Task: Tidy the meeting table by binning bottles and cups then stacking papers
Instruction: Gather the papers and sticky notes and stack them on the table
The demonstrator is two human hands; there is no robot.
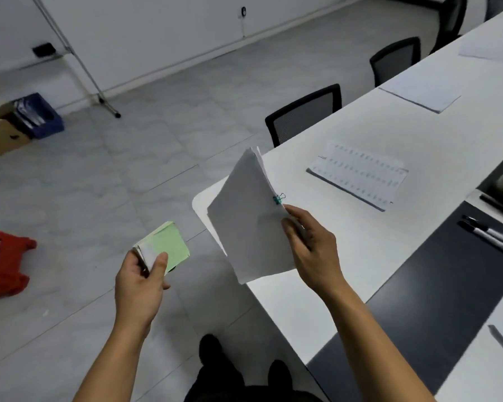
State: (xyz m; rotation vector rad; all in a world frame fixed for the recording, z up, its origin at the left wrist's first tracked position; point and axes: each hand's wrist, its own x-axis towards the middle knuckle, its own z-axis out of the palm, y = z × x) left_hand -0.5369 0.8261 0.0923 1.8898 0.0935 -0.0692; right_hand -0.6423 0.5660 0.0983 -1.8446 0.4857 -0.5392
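the right hand (pixel 311 250) pinches a clipped bundle of papers (pixel 250 221) by one corner, thumb on top and fingers curled beneath. it holds the bundle tilted above the near corner of the surface (pixel 389 236), probably to carry it to one stack. a teal clip (pixel 278 198) just above the thumb keeps the sheets together. the left hand (pixel 137 282), out over the floor, grips a small green pad (pixel 169 246) between thumb and fingers, likely for the same pile. beyond the right hand a printed sheet (pixel 360 175) lies flat, with a plain sheet (pixel 421 97) farther on, neither yet gathered.
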